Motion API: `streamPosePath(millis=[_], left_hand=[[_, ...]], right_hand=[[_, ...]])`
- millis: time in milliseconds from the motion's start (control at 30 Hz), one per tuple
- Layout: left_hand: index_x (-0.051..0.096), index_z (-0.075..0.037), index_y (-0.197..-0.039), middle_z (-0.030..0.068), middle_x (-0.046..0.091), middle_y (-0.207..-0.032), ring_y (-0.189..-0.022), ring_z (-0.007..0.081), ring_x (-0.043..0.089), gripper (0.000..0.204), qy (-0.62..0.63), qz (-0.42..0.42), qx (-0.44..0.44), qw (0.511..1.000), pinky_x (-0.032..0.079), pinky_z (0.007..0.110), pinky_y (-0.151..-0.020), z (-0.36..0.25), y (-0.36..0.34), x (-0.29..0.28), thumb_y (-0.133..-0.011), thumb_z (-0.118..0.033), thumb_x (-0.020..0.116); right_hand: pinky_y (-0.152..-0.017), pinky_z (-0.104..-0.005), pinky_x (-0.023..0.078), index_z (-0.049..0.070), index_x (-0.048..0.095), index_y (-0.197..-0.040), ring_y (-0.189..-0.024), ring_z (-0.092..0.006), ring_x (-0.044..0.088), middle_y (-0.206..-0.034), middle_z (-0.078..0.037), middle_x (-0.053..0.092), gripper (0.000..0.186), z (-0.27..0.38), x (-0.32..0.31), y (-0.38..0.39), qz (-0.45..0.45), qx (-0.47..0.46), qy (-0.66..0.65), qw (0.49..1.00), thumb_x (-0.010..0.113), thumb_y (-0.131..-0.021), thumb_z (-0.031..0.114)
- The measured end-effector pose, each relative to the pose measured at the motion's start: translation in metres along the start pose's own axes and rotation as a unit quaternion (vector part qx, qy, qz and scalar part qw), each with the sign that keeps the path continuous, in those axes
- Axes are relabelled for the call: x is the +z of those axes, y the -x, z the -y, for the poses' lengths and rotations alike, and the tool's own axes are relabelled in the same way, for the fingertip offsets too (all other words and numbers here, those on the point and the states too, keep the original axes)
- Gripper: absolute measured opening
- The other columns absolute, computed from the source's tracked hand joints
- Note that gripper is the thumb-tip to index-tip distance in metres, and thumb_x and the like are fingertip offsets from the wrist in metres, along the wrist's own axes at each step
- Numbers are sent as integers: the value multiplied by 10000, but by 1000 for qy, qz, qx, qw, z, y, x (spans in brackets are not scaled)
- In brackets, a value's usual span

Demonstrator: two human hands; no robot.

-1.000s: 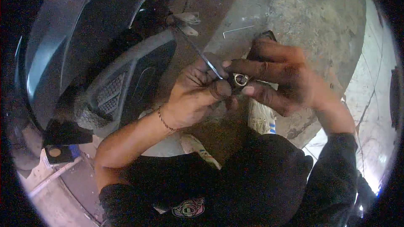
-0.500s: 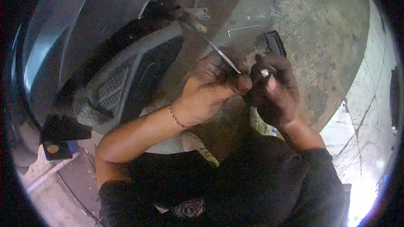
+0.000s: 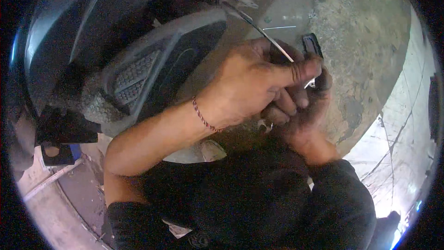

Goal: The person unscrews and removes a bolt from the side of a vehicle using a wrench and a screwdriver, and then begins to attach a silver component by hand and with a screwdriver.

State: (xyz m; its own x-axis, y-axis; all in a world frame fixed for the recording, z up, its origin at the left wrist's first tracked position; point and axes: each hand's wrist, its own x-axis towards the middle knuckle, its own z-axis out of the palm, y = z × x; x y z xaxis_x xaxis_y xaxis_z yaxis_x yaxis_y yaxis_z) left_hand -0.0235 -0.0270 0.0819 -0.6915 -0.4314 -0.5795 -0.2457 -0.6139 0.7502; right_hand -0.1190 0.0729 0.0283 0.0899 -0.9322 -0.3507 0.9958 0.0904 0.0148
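My left hand (image 3: 259,76), a braided cord round its wrist, reaches across to my right. Its fingers are curled and its thumb presses down against the right hand's fingers; what lies under them is hidden. A thin metal rod (image 3: 268,37) slants down from the scooter-like bodywork, its lower end at my left thumb; I cannot tell whether it is gripped. My right hand (image 3: 310,127), half covered by the left, is curled round a small shiny metal part (image 3: 310,83). Below the fingers shows a small pale metal piece (image 3: 264,126), partly hidden.
At the left stands a dark footboard panel (image 3: 138,78) with textured pads. An L-shaped hex key (image 3: 280,28) lies on the stained concrete floor (image 3: 365,55) beyond my hands, near a black rectangular frame-like object (image 3: 311,45). A small dark box (image 3: 58,153) is at lower left.
My left hand has moved right and now overlaps the right hand, which was beside it before. The view has shifted, so the footboard and rod sit farther right and higher.
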Motion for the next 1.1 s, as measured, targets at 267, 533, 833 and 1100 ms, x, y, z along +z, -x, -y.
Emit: streamPosePath(millis=[267,533,833,1100], left_hand=[[594,17,-884,163,642,-689,-469,225,612,318,26,23,18,999,508,347,-415,-1,4,0,-852,-287,684],[608,-53,-920,19,587,-708,-622,112,536,215,15,19,125,992,430,246,-575,15,0,-8,-844,-232,700],[577,-43,-905,34,611,-811,-697,105,557,286,36,27,133,990,454,243,-628,21,-9,-9,-824,-273,726],[564,-53,-933,19,608,-839,-796,100,554,279,26,17,179,983,448,237,-716,34,-17,-14,-830,-255,726]], right_hand=[[-406,-251,265,160,551,-935,-458,-107,334,-526,53,327,428,-3,4,4,13,6,-87,996,479,-868,576],[-429,-261,316,24,543,-1031,-489,-116,438,-701,-80,579,536,14,1,9,-30,-150,365,918,522,-853,530],[-727,-366,510,-13,603,-1127,-862,-341,665,-980,-184,663,275,83,3,7,129,-289,792,522,571,-874,91],[-700,-342,506,4,622,-1092,-803,-261,668,-925,-154,669,243,59,14,22,-15,-232,753,615,614,-868,98]])
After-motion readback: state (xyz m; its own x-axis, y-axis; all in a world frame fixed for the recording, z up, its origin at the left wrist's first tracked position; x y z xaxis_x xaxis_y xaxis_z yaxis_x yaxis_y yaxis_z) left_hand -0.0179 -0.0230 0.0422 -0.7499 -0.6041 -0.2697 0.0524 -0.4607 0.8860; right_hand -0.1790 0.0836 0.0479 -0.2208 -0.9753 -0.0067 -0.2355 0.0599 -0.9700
